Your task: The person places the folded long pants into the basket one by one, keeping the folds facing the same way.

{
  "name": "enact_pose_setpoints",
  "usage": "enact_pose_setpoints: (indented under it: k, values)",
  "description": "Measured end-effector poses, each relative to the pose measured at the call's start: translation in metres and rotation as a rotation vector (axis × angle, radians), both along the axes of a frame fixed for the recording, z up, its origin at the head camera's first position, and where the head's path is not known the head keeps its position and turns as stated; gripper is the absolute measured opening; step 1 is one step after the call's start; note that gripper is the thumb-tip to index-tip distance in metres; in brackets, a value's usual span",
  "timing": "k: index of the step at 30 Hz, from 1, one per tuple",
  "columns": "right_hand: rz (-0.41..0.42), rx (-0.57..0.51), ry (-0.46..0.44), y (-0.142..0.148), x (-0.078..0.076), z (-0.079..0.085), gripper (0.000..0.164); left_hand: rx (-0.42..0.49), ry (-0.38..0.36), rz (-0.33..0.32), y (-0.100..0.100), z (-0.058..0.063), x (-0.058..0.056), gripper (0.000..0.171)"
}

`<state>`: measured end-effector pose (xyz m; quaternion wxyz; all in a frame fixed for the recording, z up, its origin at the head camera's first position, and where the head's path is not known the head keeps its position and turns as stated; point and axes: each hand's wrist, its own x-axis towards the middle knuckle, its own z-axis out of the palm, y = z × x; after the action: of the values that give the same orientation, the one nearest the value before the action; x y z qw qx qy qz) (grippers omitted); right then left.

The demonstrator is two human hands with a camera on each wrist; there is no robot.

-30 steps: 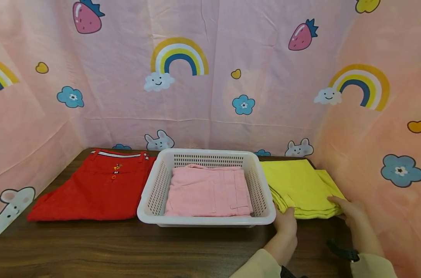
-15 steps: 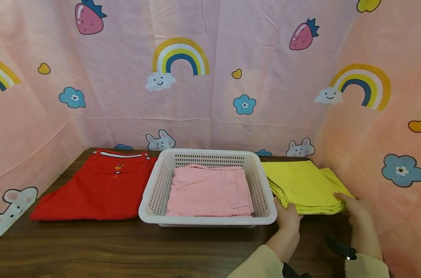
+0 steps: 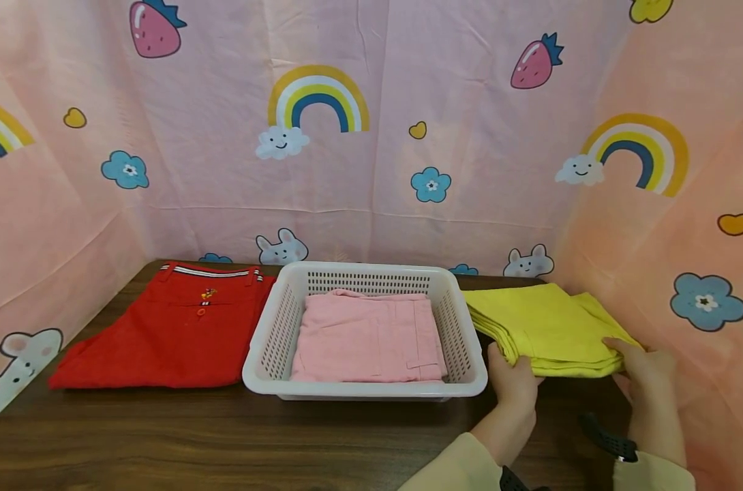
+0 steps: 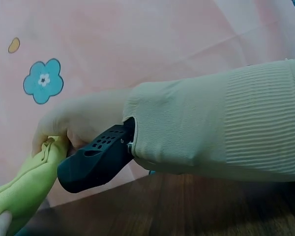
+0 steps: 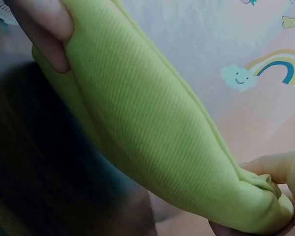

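A folded yellow garment [image 3: 549, 327] with several layers lies at the right of the table in the head view. My left hand [image 3: 515, 389] grips its near left corner, thumb on top and fingers underneath. At the near right corner, my right hand [image 3: 650, 375] pinches the cloth the same way. The right wrist view shows the ribbed yellow cloth [image 5: 147, 113] stretched between both hands, its near edge raised off the table. In the left wrist view, the right hand [image 4: 73, 118] holds one end of the cloth.
A white plastic basket [image 3: 371, 390] with a folded pink garment [image 3: 371, 337] inside stands just left of the left hand. Red trousers [image 3: 169, 334] lie folded on the brown wooden table [image 3: 224, 443] at the left. A patterned pink curtain [image 3: 469, 184] encloses the back and sides.
Both hands have shifted right with the near edge of the yellow garment, which now sits slightly higher and farther from the basket. The basket, pink garment and red trousers stay put.
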<state>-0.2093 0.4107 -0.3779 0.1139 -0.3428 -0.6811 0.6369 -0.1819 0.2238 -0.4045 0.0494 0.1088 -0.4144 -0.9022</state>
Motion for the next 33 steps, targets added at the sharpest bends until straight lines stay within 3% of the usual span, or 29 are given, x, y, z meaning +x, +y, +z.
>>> enact_pose_setpoints:
  k: [4,8,15,24,33]
  values:
    - [-0.023,-0.031,0.040,-0.002,0.003,0.007,0.071,0.016,0.049,-0.015,-0.002,0.005,0.001,0.036]
    - [-0.031,-0.042,0.131,-0.005,0.006,0.015,0.075,0.018,0.086,-0.028,-0.002,0.009,0.002,0.035]
    - [-0.082,-0.045,0.143,-0.009,0.013,0.032,0.059,-0.003,0.154,-0.038,-0.007,0.022,0.004,0.035]
    - [-0.121,-0.095,0.190,-0.021,0.020,0.052,0.086,-0.035,0.202,-0.062,-0.022,0.041,0.008,0.033]
    - [-0.182,-0.052,0.272,-0.038,0.022,0.061,0.079,-0.024,0.241,-0.072,-0.037,0.049,0.006,0.031]
